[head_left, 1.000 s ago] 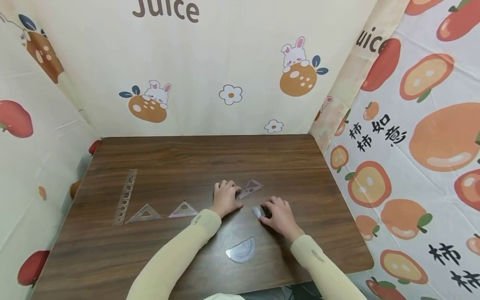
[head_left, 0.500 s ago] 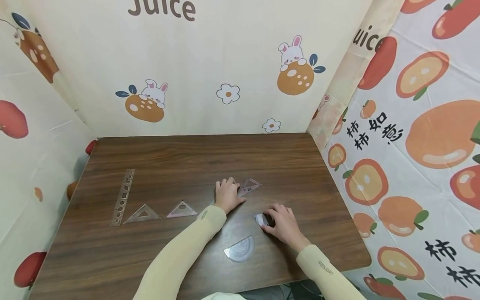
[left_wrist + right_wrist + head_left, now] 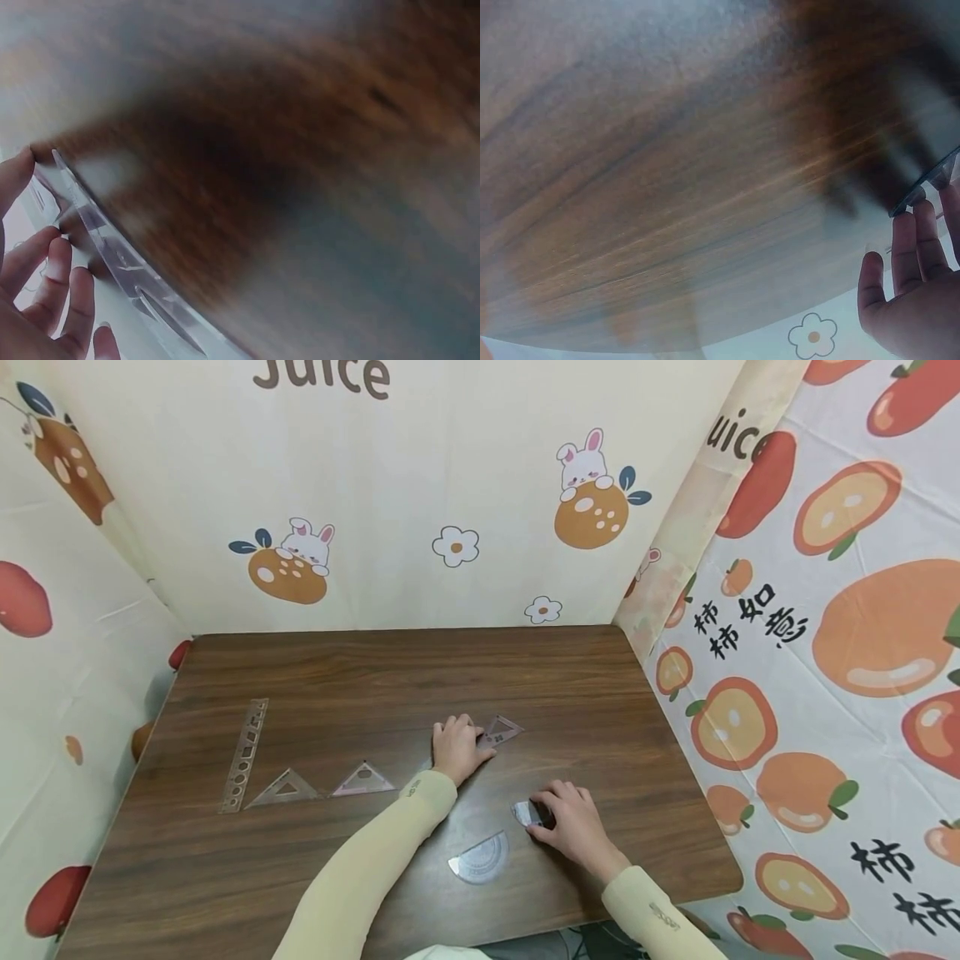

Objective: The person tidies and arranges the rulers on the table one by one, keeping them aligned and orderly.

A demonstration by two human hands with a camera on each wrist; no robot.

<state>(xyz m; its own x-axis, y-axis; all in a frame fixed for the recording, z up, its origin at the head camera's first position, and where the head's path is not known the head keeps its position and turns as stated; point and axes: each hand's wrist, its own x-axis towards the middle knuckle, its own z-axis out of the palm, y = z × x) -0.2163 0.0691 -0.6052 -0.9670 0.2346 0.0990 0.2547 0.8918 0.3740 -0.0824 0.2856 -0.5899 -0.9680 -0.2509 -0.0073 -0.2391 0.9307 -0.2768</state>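
Observation:
My left hand (image 3: 456,747) rests low on the table, close to a clear set square (image 3: 501,732) that sticks out past its thumb and fingers. In the left wrist view, its fingers (image 3: 52,281) look extended and spread beside a clear plastic piece (image 3: 124,255) with cut-outs. My right hand (image 3: 570,822) is nearer the front right and pinches a small silvery-and-dark piece (image 3: 525,814) between thumb and fingers. The right wrist view catches its fingertips at a clear, dark-edged piece (image 3: 934,184), mostly cut off by the frame. I cannot tell what kind of thing this is.
A clear protractor (image 3: 480,858) lies between my forearms. Further left lie two clear triangles, one set square (image 3: 285,787) and another set square (image 3: 363,779), and a stencil ruler (image 3: 243,756). The brown table (image 3: 360,677) ends at fruit-printed cloth walls.
My right hand has drawn back toward the front right with the small piece in it. The left hand has barely moved beside the set square. The view has shifted slightly.

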